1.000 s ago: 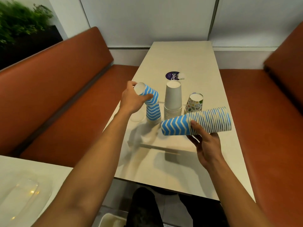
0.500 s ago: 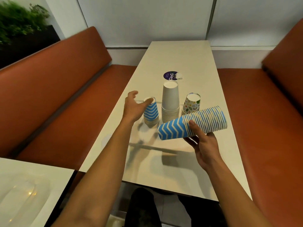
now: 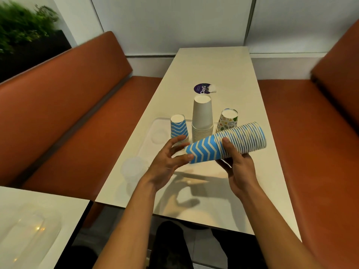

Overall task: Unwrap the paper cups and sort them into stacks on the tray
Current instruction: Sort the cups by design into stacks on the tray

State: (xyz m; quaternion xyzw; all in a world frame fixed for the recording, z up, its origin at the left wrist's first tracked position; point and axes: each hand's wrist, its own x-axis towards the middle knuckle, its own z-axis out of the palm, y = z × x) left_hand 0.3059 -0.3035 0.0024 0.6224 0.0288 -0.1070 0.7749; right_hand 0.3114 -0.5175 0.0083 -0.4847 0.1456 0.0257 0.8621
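Held sideways above the desk (image 3: 223, 66), a long nested sleeve of blue chevron cups (image 3: 227, 144) — closed base toward the left, rims stepping off to the right and slightly upward. Gripped around its middle by the right hand (image 3: 238, 162), thumb over the top, fingers curled underneath. Left hand (image 3: 167, 162) spread wide at the sleeve's closed end, fingertips (image 3: 189, 156) touching or just short of the lowest cup; cannot tell which. Nothing grasped in that hand.

Behind the sleeve, on a clear tray (image 3: 155, 123) barely distinguishable from the pale desk, three inverted stacks in a row: a short blue chevron stack (image 3: 178, 128) at left, a tall plain white stack (image 3: 202, 118) in the middle, a short leaf-print stack (image 3: 228, 119) at right, its lower part hidden by the held sleeve. Chevron stack just beyond the left hand's fingers, apart from them.

Farther along the desk, a round dark sticker (image 3: 203, 88) with white lettering, a torn white scrap at its right edge. Near the left edge of the desk, a faint patch of clear wrapping (image 3: 134, 167) — hard to make out. Orange benches (image 3: 64, 105) on both sides, green foliage (image 3: 21, 26) at upper left
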